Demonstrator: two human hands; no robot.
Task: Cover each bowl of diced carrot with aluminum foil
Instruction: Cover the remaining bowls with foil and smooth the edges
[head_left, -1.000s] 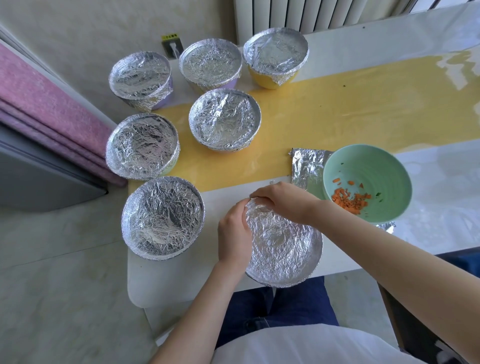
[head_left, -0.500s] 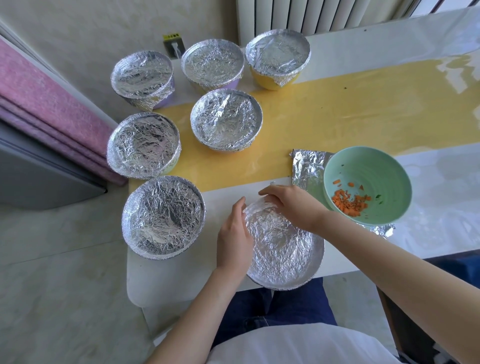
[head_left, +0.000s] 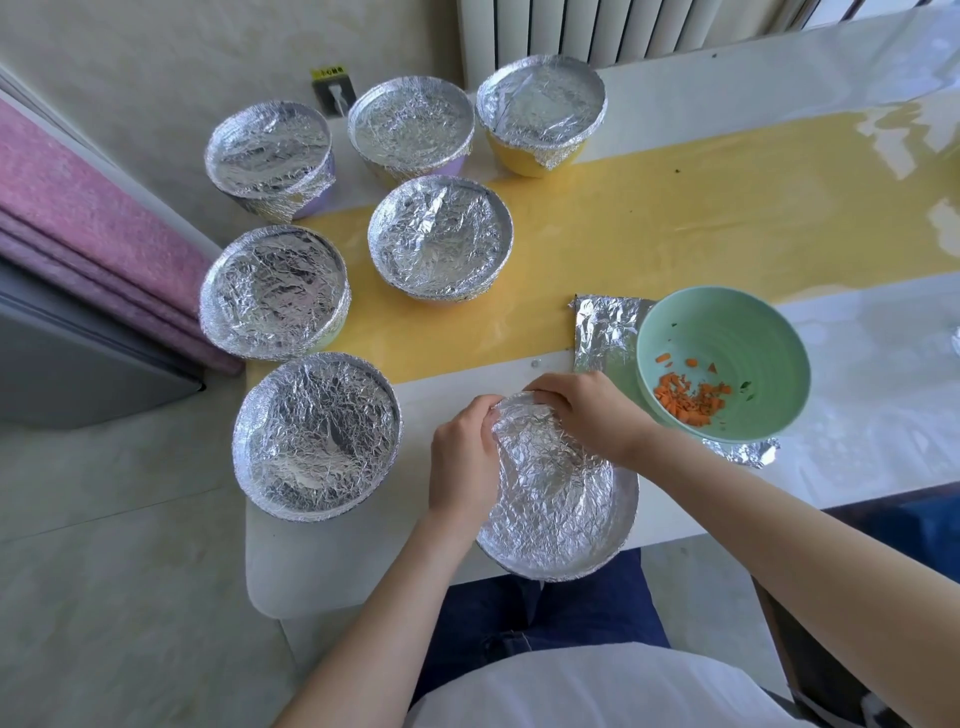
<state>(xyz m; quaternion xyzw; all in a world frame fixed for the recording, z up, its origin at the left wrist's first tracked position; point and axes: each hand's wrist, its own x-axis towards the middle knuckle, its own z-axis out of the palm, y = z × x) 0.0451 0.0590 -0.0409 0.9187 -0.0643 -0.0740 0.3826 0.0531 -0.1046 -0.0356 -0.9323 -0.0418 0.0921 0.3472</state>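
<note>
On the table (head_left: 675, 234), left hand (head_left: 462, 460) and right hand (head_left: 589, 413) pinch foil (head_left: 550, 504) between them; green bowl (head_left: 727, 332) rightward seems next.

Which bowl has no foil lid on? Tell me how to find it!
Look at the long white table with the yellow stripe. Near its front edge, right beside the person's right hand, a round mint-green bowl stands on a flat sheet of aluminium foil. Only it is open, showing orange diced carrot; every other bowl wears crinkled foil.
</note>
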